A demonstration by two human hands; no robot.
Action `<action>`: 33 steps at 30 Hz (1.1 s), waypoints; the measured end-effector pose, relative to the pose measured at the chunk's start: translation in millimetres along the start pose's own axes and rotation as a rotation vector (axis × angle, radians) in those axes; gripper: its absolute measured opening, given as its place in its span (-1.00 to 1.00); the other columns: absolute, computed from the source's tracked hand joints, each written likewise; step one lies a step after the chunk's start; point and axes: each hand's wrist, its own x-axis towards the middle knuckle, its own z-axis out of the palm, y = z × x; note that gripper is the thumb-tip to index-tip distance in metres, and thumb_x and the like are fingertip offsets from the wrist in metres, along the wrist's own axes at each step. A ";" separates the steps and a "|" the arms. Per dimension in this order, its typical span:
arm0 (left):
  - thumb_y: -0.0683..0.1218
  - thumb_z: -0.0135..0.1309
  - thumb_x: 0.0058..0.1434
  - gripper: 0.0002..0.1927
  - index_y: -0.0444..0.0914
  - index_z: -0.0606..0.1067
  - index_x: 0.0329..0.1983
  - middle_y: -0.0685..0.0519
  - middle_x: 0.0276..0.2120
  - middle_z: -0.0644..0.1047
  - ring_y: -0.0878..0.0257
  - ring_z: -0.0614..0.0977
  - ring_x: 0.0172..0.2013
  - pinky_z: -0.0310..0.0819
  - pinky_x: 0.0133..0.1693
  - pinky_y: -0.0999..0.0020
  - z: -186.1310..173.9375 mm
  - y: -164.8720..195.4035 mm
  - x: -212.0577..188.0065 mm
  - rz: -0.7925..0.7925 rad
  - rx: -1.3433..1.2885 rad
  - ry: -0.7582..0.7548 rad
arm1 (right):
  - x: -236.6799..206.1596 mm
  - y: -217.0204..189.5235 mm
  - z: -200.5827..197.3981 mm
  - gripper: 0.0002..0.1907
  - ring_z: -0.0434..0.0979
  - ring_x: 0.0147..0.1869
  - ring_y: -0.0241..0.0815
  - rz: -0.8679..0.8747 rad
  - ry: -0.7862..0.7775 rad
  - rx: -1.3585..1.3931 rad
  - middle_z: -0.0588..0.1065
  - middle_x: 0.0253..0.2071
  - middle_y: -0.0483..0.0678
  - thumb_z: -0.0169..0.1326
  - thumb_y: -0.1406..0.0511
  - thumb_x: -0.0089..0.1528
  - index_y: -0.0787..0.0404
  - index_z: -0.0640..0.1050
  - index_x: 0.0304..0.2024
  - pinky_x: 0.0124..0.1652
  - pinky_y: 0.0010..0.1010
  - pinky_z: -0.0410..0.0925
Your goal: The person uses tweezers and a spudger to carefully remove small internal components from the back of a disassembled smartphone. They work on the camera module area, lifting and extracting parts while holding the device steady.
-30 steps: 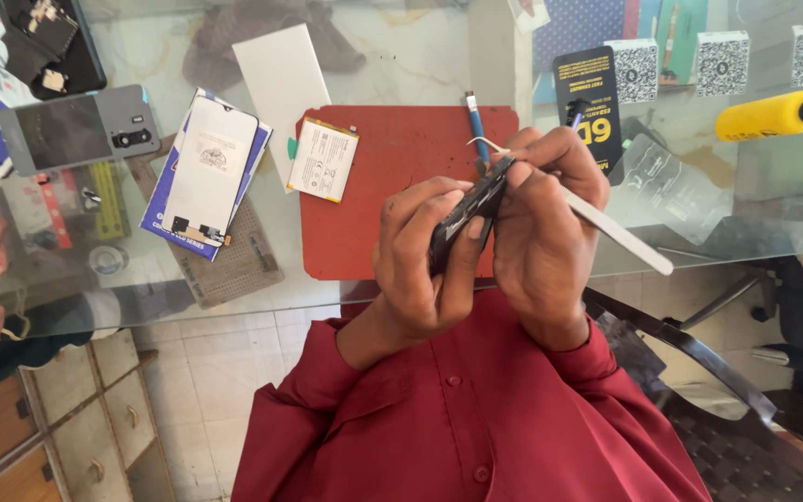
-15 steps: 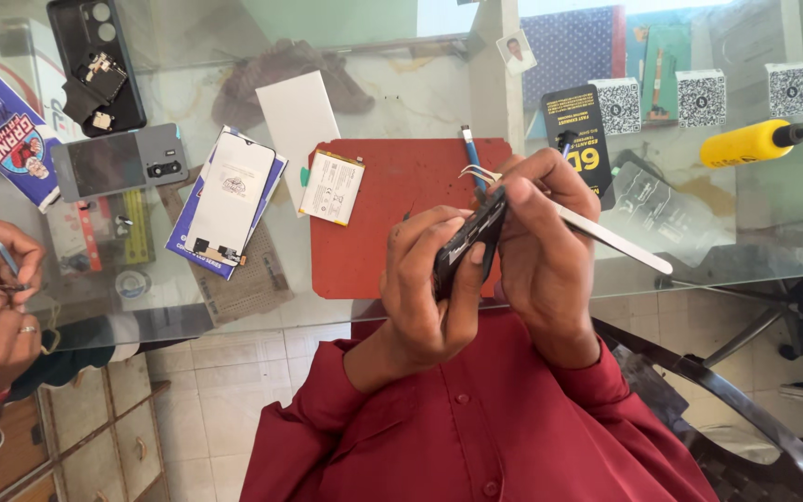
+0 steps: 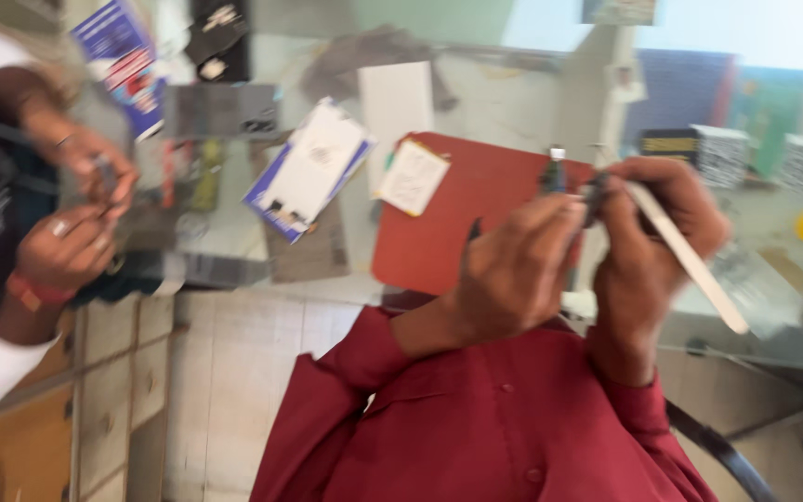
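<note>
Blue-white package (image 3: pixel 307 170) on table (1 blurred).

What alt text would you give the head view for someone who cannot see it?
Two hands, the left hand and the right hand, pinch a small dark part between them above a red mat on a glass table; the right also holds a white stick. The picture is blurred. At the left edge another person's hands work on something small.

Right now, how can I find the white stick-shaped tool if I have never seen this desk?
Start at the glass table and find the red mat on it. In front of the mat, the person's two hands are raised together; the white tool juts from the right hand, slanting down to the right. It is the only long, thin, flat white stick; the other white things are papers and cards.
</note>
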 end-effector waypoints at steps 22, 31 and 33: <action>-0.30 0.06 0.50 -0.72 -0.41 0.39 0.23 -0.15 0.10 0.53 0.12 0.68 -0.07 0.64 -0.14 0.35 -0.1 -22.5 -34.5 -0.113 0.197 0.077 | -15.2 67.2 26.1 -0.91 0.47 -0.24 -0.36 0.054 -0.032 0.032 0.48 -0.21 -0.03 -0.06 0.58 0.55 0.42 0.45 -0.06 -0.19 -0.61 0.35; -0.29 0.11 0.46 -0.66 -0.41 0.36 0.25 -0.17 0.14 0.50 0.05 0.67 0.04 0.64 -0.04 0.32 5.0 -25.4 -28.4 -0.153 0.139 0.049 | -10.6 81.5 24.6 -0.90 0.41 -0.20 -0.22 -0.221 -0.009 -0.351 0.42 -0.21 0.03 -0.05 0.61 0.38 0.44 0.46 -0.10 -0.16 -0.44 0.30; -0.29 0.13 0.44 -0.62 -0.42 0.34 0.26 -0.16 0.15 0.49 0.00 0.65 0.12 0.64 0.05 0.27 7.1 -26.0 -29.8 -0.161 0.117 0.040 | -8.5 75.4 26.7 -0.92 0.43 -0.19 -0.19 -0.263 -0.008 -0.427 0.42 -0.22 0.03 0.00 0.59 0.38 0.42 0.46 -0.11 -0.16 -0.40 0.30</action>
